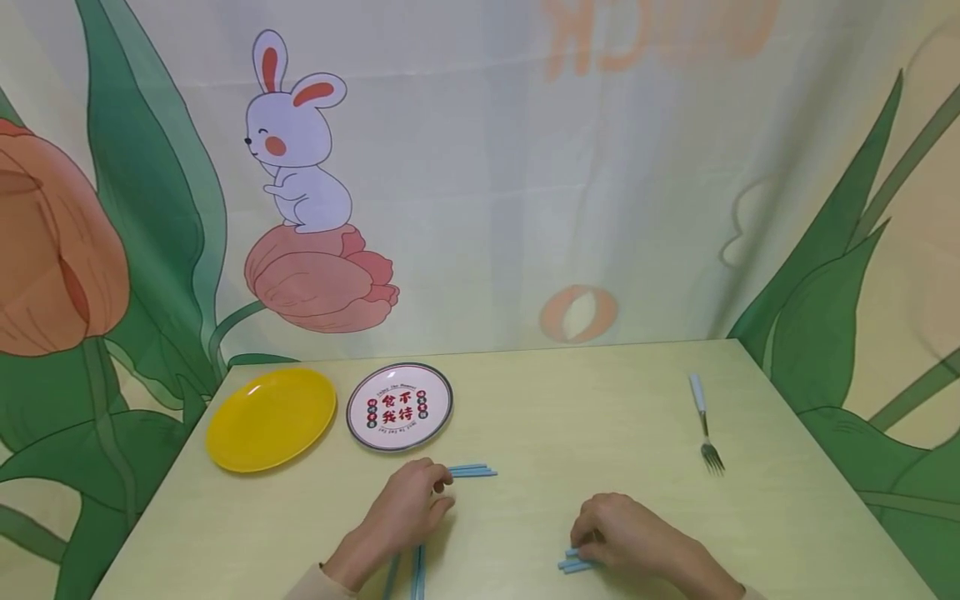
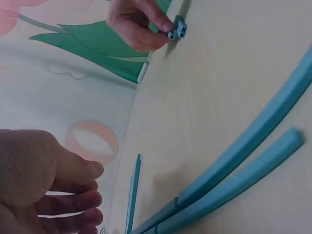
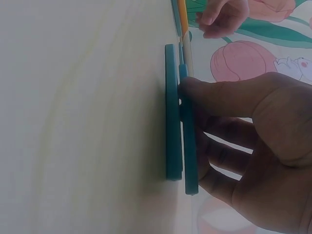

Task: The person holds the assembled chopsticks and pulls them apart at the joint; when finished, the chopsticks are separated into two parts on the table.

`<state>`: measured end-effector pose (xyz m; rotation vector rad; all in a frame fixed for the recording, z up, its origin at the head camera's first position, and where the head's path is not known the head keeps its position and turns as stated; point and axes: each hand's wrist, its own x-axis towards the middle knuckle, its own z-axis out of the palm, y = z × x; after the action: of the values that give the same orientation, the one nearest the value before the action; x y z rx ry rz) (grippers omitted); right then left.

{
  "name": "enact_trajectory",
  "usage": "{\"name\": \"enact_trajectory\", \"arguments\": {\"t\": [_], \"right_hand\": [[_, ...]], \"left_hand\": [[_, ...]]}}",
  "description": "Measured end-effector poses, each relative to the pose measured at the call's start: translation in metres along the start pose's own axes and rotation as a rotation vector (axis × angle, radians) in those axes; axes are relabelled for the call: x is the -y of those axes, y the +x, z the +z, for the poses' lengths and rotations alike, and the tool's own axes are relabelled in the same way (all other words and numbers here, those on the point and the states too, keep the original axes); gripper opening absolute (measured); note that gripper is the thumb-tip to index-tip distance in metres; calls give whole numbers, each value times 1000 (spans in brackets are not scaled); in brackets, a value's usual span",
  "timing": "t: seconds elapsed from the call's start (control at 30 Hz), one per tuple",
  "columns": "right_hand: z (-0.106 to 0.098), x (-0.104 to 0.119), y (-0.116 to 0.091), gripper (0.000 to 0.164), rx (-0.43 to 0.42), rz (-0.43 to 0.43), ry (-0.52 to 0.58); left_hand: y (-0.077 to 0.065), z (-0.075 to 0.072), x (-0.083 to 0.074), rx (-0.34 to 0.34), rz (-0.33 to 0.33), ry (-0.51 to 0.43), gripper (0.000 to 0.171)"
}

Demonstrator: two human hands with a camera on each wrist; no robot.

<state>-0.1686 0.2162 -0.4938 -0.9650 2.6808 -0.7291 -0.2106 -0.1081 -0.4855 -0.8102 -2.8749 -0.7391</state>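
Note:
Near the front of the table, my right hand (image 1: pixel 633 537) pinches a blue chopstick (image 3: pixel 190 156) between thumb and fingers. Alongside it, close to the tabletop, is another blue chopstick (image 3: pixel 172 112). My left hand (image 1: pixel 408 504) hovers with loosely bent fingers and nothing between thumb and fingers, as the left wrist view shows. Just beyond its fingertips lie a few blue chopsticks (image 1: pixel 474 472), partly hidden by the hand. More blue chopsticks (image 1: pixel 417 575) stretch toward the front edge below the left wrist.
A yellow plate (image 1: pixel 270 421) stands at the back left of the table (image 1: pixel 540 417), next to a white plate (image 1: pixel 400 437) with red lettering and a dark rim. A fork (image 1: pixel 703 421) with a pale handle lies at the right. A printed curtain (image 1: pixel 465 167) hangs behind.

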Motion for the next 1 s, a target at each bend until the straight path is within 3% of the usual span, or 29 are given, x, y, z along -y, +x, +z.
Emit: {"name": "enact_trajectory", "arguments": {"t": [0.27, 0.43, 0.67, 0.83, 1.0], "right_hand": [[2, -3, -2, 6, 9, 4, 4], [1, -3, -3, 3, 9, 2, 21], [0, 0, -3, 3, 16, 11, 21], [1, -1, -4, 6, 14, 22, 14], [1, -1, -3, 6, 14, 23, 15]], "left_hand": [[-30, -2, -3, 1, -49, 5, 15], [-40, -4, -5, 23, -146, 17, 17], [-46, -6, -7, 133, -327, -25, 17], [-58, -6, -10, 93, -370, 8, 19], [-68, -5, -8, 106, -456, 78, 28]]}}
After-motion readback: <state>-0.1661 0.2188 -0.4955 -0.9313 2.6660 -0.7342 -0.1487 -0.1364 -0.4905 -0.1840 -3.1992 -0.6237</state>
